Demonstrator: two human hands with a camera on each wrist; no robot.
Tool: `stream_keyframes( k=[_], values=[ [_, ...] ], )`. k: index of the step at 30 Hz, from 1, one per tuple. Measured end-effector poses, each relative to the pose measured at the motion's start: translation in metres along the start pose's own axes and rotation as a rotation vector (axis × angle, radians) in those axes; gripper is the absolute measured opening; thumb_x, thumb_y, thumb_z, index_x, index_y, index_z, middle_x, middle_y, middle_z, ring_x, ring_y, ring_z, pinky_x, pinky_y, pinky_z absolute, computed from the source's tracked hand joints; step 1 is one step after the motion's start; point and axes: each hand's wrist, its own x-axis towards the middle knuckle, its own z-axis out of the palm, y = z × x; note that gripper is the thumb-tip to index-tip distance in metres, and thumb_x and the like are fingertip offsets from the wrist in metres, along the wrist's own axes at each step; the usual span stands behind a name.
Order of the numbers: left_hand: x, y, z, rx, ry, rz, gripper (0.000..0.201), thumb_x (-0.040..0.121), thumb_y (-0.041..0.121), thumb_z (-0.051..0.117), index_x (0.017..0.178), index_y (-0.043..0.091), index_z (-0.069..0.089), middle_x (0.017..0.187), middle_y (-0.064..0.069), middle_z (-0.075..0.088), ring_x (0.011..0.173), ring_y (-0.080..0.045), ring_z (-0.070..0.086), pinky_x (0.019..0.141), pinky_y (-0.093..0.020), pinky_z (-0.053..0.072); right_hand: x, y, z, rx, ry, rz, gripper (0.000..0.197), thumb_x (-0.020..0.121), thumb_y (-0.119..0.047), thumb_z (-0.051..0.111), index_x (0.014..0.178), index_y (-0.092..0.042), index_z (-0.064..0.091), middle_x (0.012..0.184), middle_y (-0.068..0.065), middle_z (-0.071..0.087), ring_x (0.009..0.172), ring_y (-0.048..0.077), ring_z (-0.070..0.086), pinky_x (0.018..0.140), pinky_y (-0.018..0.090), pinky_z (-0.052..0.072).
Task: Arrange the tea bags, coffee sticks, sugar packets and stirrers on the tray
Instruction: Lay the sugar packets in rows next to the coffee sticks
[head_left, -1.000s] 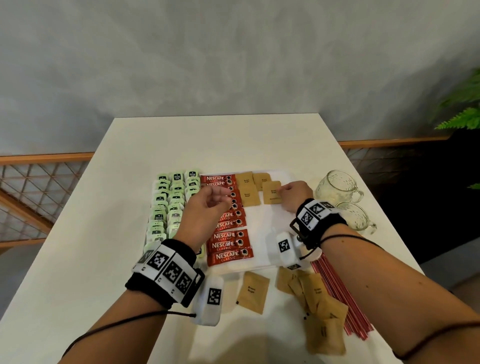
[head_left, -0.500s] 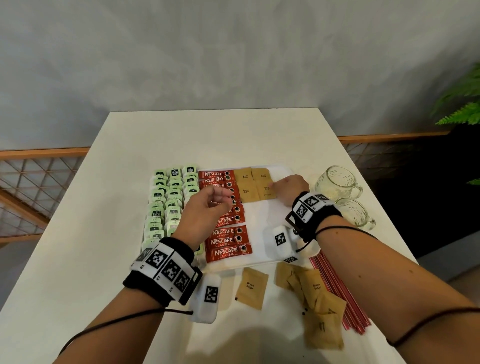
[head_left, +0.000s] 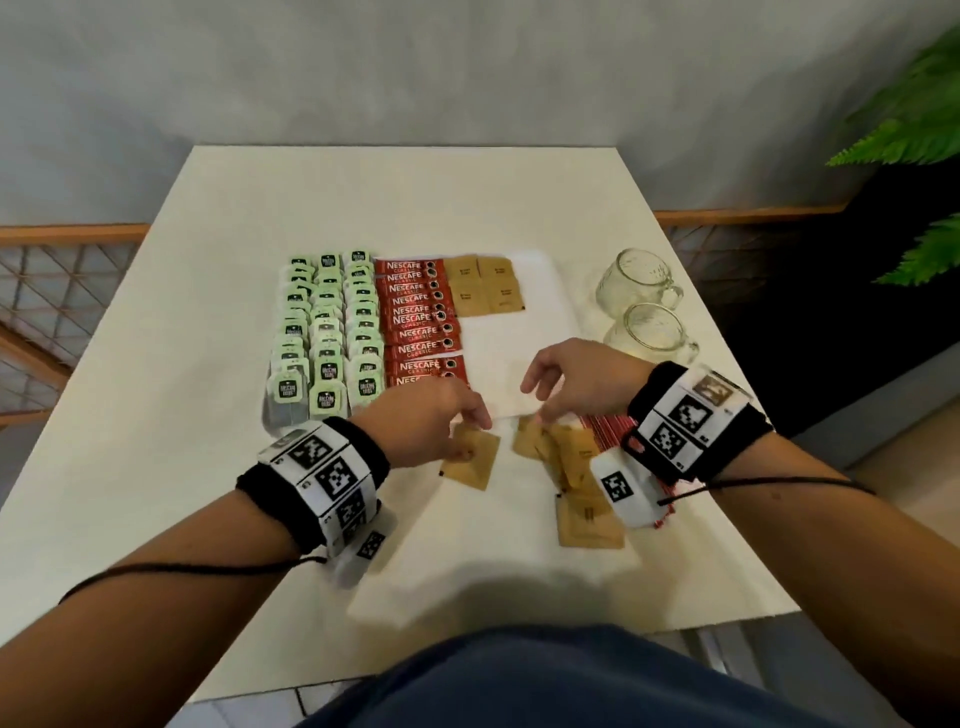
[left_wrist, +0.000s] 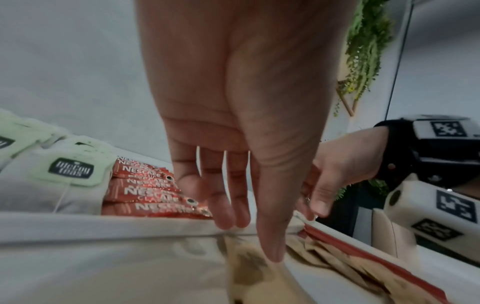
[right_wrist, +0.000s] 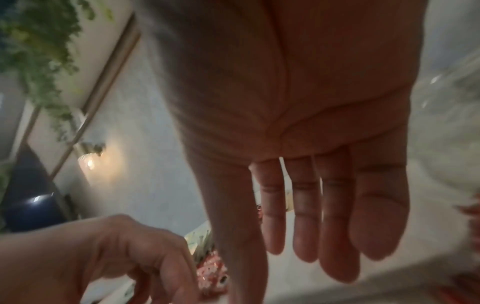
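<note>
Head view: white tray (head_left: 556, 291) on worktop (head_left: 156, 441). On the tray, tea bags (head_left: 327, 332) at left, coffee sticks (head_left: 421, 322) beside them, four sugar packets (head_left: 485, 291) at the far edge. Left hand (head_left: 421, 423) at the tray's near edge over a loose sugar packet (head_left: 470, 465); right hand (head_left: 582, 379) over the packet pile (head_left: 566, 457), beside red stirrers (head_left: 613, 431). Two glass mugs (head_left: 644, 306) right of the tray.

Left wrist view: fingers (left_wrist: 223, 205) straight, narrow, holding nothing; thumb tip at a packet, contact blurred.

Right wrist view: fingers (right_wrist: 335, 236) straight, loose, empty.
</note>
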Motion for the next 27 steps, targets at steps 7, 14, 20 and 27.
stream_keyframes(
  k=[7,14,20,27],
  values=[
    [-0.014,0.012,0.019,0.127,-0.028,-0.158,0.048,0.079,0.032,0.075,0.123,0.025,0.057,0.117,0.008,0.059,0.097,-0.015,0.058,0.084,-0.037,0.053,-0.030,0.025,0.015,-0.354,-0.057,0.052,0.053,0.069,-0.008,0.078,0.115,-0.023,0.057,0.098,-0.008,0.047,0.090,0.012,0.049,0.061,0.018,0.036],
    [-0.019,0.014,0.024,0.148,-0.079,-0.215,0.055,0.076,0.041,0.076,0.121,0.020,0.054,0.118,0.001,0.052,0.103,-0.019,0.053,0.086,-0.035,0.049,-0.030,0.022,0.037,-0.280,0.048,0.034,0.055,0.064,-0.017,0.082,0.110,-0.027,0.054,0.088,-0.012,0.049,0.083,0.012,0.051,0.060,0.023,0.040],
    [-0.020,0.014,0.025,0.139,-0.125,-0.166,0.040,0.087,0.035,0.066,0.118,0.012,0.053,0.118,-0.005,0.056,0.105,-0.023,0.055,0.081,-0.030,0.044,-0.024,0.013,0.041,-0.268,0.060,0.070,0.055,0.060,-0.025,0.086,0.103,-0.024,0.052,0.091,-0.010,0.050,0.083,0.013,0.051,0.059,0.025,0.041],
    [-0.023,0.001,0.015,-0.468,-0.009,-0.301,0.003,0.095,0.015,0.055,0.094,0.012,0.057,0.093,-0.005,0.068,0.082,-0.022,0.070,0.070,-0.032,0.057,-0.024,0.016,0.039,-0.138,0.065,-0.002,0.049,0.060,-0.021,0.088,0.097,-0.023,0.055,0.094,-0.006,0.056,0.082,0.013,0.053,0.059,0.024,0.040]
  ],
)
